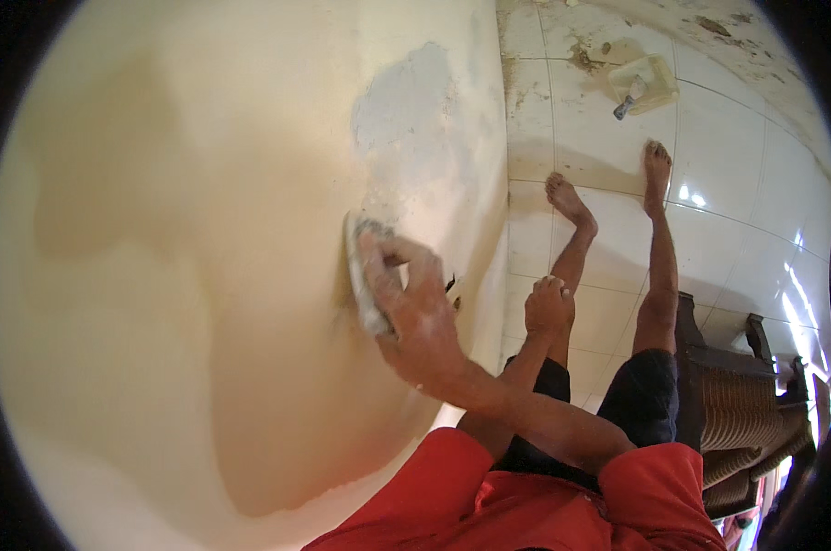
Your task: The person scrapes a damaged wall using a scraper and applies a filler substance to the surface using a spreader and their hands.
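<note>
We see a cream wall [112, 367] filling the left side, with an irregular grey patch [406, 96] near its top and a broad, soft shadow [277, 404] across it. Beside it, we look down on a floor [608, 129] of large, pale, glossy tiles, with brown dirt [582, 57] toward the top. At right we find dark furniture [737, 404] with ribbed brown surfaces, and bright glare [801, 303] streaking the tiles just above it.
</note>
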The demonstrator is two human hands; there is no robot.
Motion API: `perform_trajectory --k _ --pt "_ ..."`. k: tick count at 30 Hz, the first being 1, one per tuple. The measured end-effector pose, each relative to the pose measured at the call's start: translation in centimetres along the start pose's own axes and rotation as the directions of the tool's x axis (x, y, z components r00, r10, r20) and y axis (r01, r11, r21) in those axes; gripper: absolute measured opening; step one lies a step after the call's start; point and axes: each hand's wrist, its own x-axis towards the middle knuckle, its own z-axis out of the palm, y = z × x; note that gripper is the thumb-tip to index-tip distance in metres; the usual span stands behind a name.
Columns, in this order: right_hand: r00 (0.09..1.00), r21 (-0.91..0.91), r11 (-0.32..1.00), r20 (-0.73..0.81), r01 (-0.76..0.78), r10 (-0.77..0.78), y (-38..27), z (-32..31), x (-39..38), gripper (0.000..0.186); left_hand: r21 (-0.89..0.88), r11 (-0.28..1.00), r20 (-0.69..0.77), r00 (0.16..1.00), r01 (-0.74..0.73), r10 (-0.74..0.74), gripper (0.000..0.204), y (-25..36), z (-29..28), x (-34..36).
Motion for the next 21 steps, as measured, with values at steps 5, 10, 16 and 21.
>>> perform_trajectory --k 5,10,16,21 --pt "0.978 0.045 0.996 0.192 0.074 -0.081 -2.8 -1.3 -5.2 0.071 -0.083 0.996 -0.036 0.999 -0.039 0.037 0.041 -0.7 0.6 -1.5" --pt "0.998 -0.04 0.998 0.045 -0.039 0.041 -3.5 -0.1 -6.7 0.073 -0.067 0.987 -0.068 0.987 -0.149 0.145 0.062 -2.2 0.4 -3.4" --pt "0.958 0.108 0.973 0.183 0.204 -0.221 -6.1 -2.7 -11.1 0.046 -0.071 0.98 0.101 0.976 -0.185 0.192 0.067 -2.5 -2.8 -4.0" --pt "0.925 0.073 0.922 0.058 -0.379 0.376 -2.1 -8.0 -8.9 0.031 -0.153 0.986 0.227 0.968 -0.069 0.103 0.056 0.1 -7.5 -6.3"
